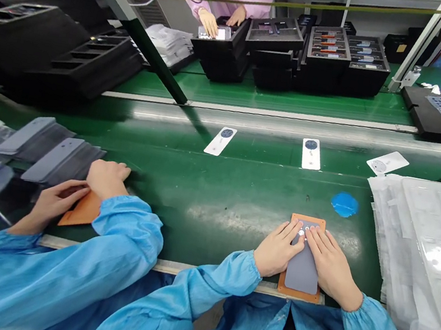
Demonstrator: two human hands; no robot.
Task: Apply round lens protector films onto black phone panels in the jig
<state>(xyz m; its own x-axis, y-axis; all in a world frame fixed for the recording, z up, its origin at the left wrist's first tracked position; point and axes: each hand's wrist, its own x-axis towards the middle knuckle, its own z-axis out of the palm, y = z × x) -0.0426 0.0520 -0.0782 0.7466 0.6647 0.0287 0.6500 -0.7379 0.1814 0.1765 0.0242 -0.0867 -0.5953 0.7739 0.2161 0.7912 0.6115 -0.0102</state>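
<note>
Grey sheet [304,265] lies on the orange plate [308,221] — left hand [277,249] and right hand [330,264], grips flat, unclosed, press its 12 o'clock end; uneven pressure could skew it.

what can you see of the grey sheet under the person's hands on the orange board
The flat grey rectangular sheet looks thin, matte and flexible, with rounded lower corners. It lies lengthwise on the orange rectangular board, which shows around its top and bottom edges, at the near edge of the green conveyor belt. Small white round spots sit near its top end. The left hand and right hand press flat on its sides, fingers pointing to the top.
</note>
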